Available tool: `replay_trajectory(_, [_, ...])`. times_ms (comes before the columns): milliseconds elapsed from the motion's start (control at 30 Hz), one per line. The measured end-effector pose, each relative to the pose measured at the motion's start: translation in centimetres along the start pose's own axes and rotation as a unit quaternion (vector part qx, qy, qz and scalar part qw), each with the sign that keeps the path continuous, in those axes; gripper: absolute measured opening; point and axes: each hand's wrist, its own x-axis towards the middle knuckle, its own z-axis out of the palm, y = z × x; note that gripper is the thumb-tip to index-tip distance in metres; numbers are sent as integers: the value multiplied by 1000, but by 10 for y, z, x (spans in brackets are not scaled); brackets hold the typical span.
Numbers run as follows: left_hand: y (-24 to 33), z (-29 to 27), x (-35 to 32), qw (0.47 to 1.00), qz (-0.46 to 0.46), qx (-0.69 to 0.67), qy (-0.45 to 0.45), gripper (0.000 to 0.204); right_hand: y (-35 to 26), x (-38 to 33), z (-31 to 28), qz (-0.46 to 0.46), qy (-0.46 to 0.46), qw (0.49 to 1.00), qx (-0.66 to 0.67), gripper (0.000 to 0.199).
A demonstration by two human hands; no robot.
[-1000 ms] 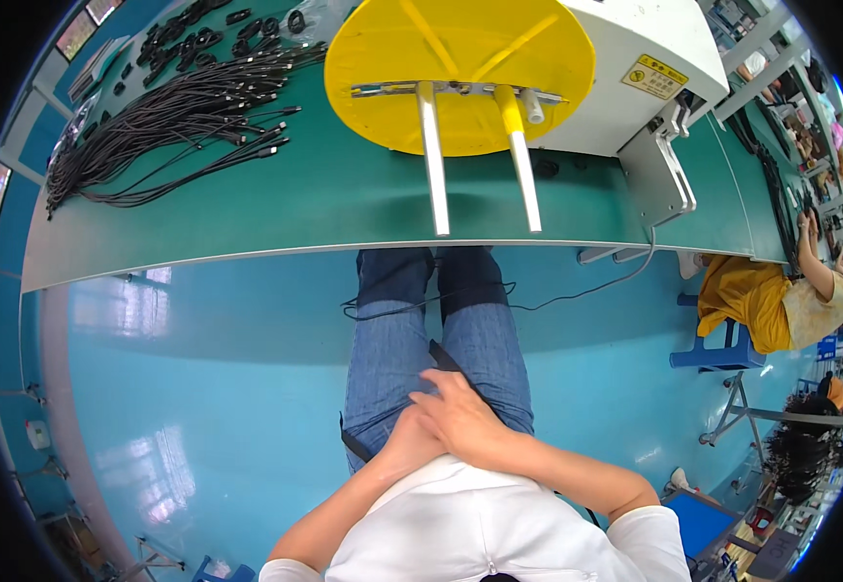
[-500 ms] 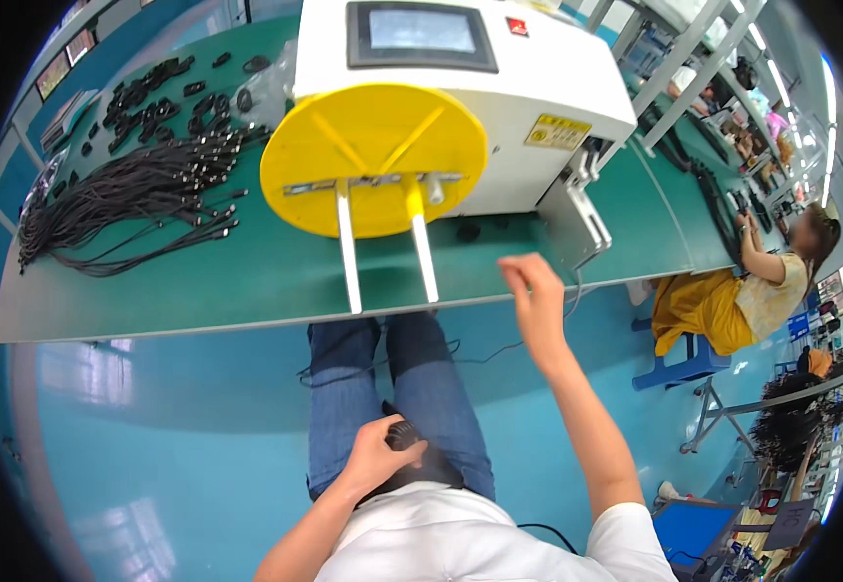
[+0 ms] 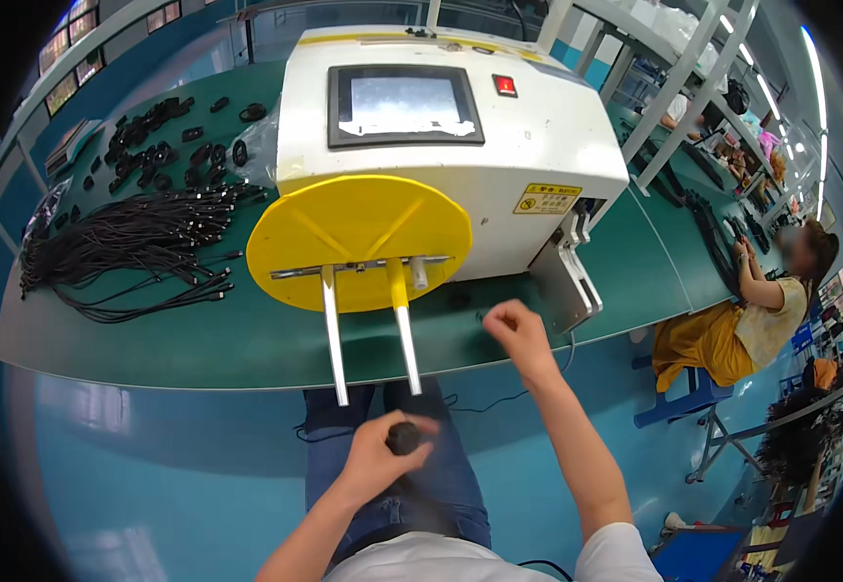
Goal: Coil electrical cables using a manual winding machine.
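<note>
Since the earlier frame, my right hand (image 3: 517, 330) has closed from an open reach into a loose fist, and it hangs over the near edge of the green desk (image 3: 150, 339), just beside the lower right of the yellow disc (image 3: 358, 242). Whether anything sits inside that fist, I cannot tell. My left hand (image 3: 378, 456) remains low over my lap, fingers wrapped narrow around a small black object (image 3: 403, 437), which looks like a coiled cable end; its exact kind is too small to confirm.

On the desk stands a white winding machine (image 3: 538, 136), set toward the far middle, with a touch screen (image 3: 404, 105) on its sloped top and a red button (image 3: 505, 85) just right of the screen. The yellow disc is mounted on its front face. Two pale prongs (image 3: 334, 335) project from the disc toward me and overhang the near edge of the desk. A grey metal bracket (image 3: 572, 281) hangs at the machine's front right corner.

A bundle of black cables (image 3: 130, 242) lies along the left part of the desk, and small black coils (image 3: 164, 145) are scattered toward the far left corner.

Well apart, at the right end of the desk, another person (image 3: 751, 310) sits in a yellow skirt on a blue stool (image 3: 688, 398).
</note>
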Motion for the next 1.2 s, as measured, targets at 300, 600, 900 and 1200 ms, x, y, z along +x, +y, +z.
replay_trajectory(300, [24,4,26,986,17,-166,-5,17,-62,-60,14,267,-269,889,258,9])
replay_trajectory(600, [20,-12,4,927,118,-290,-209,18,-66,-78,32,294,-284,789,459,16])
replay_trajectory(900, [10,-3,5,962,110,228,107,24,-72,-96,45,130,-235,856,441,10])
replay_trajectory(1200, [3,-11,1,949,141,233,160,37,-73,-117,72,-1,-161,982,94,8])
